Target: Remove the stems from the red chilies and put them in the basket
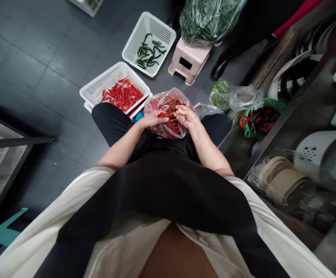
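A clear plastic bag of red chillies with green stems lies open on my lap, between my knees. My left hand is at the bag's left side, its fingers closed around some red chillies. Over the bag's right part is my right hand, fingers bent together at a chilli stem; what they pinch is too small to make out. Just beyond my left knee, a white basket holds loose red chillies.
Farther off, another white basket contains green chillies. A pink stool bears a large bag of greens. To the right are a green basket with scissors and a shelf of containers. A metal rack stands left.
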